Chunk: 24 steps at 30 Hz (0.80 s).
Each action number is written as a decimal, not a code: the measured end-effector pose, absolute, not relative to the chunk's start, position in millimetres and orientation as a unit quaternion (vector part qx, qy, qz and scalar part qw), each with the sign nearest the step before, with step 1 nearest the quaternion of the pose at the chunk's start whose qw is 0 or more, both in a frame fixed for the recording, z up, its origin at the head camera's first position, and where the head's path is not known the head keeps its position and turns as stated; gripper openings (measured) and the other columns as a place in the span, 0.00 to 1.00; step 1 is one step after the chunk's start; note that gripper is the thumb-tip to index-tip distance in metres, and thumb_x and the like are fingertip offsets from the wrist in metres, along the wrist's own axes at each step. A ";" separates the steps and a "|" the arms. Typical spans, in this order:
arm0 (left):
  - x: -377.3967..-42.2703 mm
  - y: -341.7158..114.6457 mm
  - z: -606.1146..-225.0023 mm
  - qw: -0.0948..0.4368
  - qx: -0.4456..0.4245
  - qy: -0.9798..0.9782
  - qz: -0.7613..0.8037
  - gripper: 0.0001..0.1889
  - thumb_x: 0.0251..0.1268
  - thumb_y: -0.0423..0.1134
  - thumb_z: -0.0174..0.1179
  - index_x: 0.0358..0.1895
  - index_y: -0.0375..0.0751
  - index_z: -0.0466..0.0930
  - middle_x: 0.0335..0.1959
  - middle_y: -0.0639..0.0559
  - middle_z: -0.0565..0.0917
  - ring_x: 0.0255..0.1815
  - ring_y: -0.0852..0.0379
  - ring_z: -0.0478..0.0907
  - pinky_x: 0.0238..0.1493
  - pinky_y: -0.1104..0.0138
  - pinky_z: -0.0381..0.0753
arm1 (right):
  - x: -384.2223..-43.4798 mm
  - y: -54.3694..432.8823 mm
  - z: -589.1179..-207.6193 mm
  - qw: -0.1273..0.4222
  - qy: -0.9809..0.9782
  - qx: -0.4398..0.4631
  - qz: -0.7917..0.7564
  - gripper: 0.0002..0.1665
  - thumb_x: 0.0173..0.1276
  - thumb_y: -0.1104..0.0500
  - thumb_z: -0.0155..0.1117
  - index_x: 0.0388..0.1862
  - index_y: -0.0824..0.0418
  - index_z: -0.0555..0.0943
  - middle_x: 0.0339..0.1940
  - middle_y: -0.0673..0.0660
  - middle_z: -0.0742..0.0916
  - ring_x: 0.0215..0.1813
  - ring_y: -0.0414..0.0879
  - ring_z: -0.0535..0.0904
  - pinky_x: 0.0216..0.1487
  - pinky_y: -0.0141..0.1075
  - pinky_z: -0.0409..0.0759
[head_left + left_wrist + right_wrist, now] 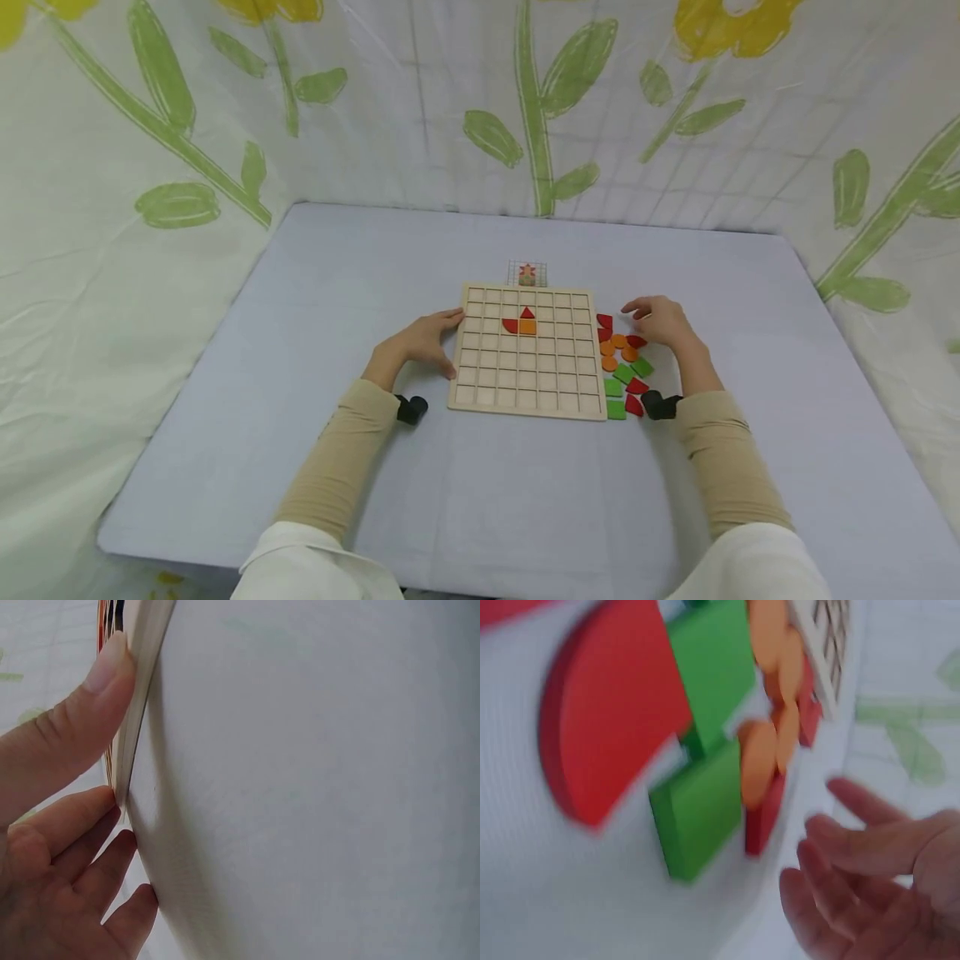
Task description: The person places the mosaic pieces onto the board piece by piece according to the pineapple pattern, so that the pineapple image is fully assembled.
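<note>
Now the left hand [422, 340], fingers spread, touches the left edge of the gridded board [487, 358] on the worktop [525, 492] — the right hand [663, 323], loose-fingered and empty, hovers near colored pieces [623, 374].

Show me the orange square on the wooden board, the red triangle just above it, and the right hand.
Orange square [528, 327]: head view, middle of its top face.
Red triangle [527, 314]: head view, middle of its top face.
Right hand [663, 322]: head view, back of the hand.
</note>
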<state>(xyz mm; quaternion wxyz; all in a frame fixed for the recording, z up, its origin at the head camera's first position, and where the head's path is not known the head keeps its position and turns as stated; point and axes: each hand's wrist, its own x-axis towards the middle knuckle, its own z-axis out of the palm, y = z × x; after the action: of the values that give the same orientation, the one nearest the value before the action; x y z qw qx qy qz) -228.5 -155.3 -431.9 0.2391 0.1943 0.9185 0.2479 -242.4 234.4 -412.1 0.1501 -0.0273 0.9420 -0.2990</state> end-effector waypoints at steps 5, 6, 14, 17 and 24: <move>-228.0 -155.0 -429.9 0.241 0.185 0.920 0.246 0.55 0.44 0.37 0.77 0.76 0.34 0.51 0.78 0.45 0.50 0.78 0.44 0.45 0.75 0.53 0.49 | -239.6 253.0 -411.9 0.185 0.929 -0.093 -0.307 0.17 0.66 0.70 0.56 0.52 0.72 0.80 0.51 0.70 0.82 0.51 0.62 0.74 0.57 0.56 0.74; -228.0 -154.9 -429.5 0.242 0.185 0.920 0.245 0.55 0.44 0.37 0.77 0.76 0.33 0.50 0.78 0.45 0.50 0.78 0.44 0.45 0.75 0.53 0.49 | -239.1 255.3 -413.7 0.188 0.928 -0.101 -0.307 0.16 0.66 0.69 0.58 0.52 0.72 0.80 0.50 0.70 0.83 0.51 0.62 0.74 0.58 0.56 0.74; -228.8 -153.7 -429.0 0.242 0.189 0.919 0.248 0.55 0.44 0.37 0.77 0.76 0.33 0.51 0.78 0.45 0.50 0.78 0.44 0.45 0.75 0.53 0.50 | -233.8 264.2 -427.5 0.179 0.928 -0.088 -0.316 0.17 0.66 0.67 0.63 0.53 0.71 0.80 0.46 0.67 0.84 0.50 0.60 0.75 0.58 0.55 0.74; -229.8 -153.6 -430.9 0.241 0.187 0.919 0.250 0.55 0.44 0.36 0.77 0.76 0.33 0.51 0.78 0.45 0.50 0.78 0.44 0.45 0.75 0.53 0.50 | -232.8 264.0 -427.4 0.165 0.934 -0.074 -0.310 0.14 0.66 0.66 0.63 0.50 0.70 0.81 0.43 0.66 0.83 0.48 0.60 0.74 0.55 0.53 0.76; -230.0 -153.1 -431.9 0.243 0.182 0.920 0.250 0.55 0.44 0.36 0.77 0.76 0.34 0.51 0.78 0.45 0.51 0.78 0.44 0.45 0.75 0.53 0.49 | -230.5 262.5 -418.0 0.125 0.947 -0.019 -0.296 0.11 0.67 0.63 0.63 0.43 0.71 0.81 0.37 0.65 0.84 0.40 0.56 0.75 0.42 0.43 0.76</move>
<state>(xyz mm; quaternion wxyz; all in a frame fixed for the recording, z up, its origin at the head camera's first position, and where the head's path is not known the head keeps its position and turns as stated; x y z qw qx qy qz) -230.0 -153.1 -431.9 0.2425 0.1821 0.9196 0.2496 -230.5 262.5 -418.0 0.1247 -0.0189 0.9467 -0.2964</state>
